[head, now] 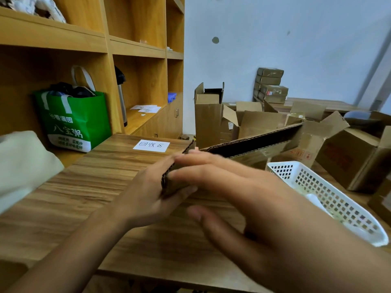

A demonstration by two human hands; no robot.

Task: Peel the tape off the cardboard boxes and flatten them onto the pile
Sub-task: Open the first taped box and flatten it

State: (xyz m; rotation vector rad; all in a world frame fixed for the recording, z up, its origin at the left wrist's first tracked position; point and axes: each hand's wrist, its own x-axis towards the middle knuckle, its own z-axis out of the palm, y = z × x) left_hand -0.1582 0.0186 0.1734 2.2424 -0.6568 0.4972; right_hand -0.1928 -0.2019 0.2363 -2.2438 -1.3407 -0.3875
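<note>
Flattened cardboard box (254,142): held edge-up over table (95,187), toward its far edge. Left hand (148,195) grips near end; right hand (243,191) presses straight fingers (211,166) against its side. Advice: squeeze panels flush; check for leftover tape before stacking.

A white paper slip (151,145) on the counter (84,187) reads 回收区. The green bag (84,117) shows 八宝粥 in white. Red print on a cardboard box (342,159) is illegible.

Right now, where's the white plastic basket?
In the head view, the white basket sits on the wooden table at the right, just beside the right hand and in front of the cardboard boxes.
</note>
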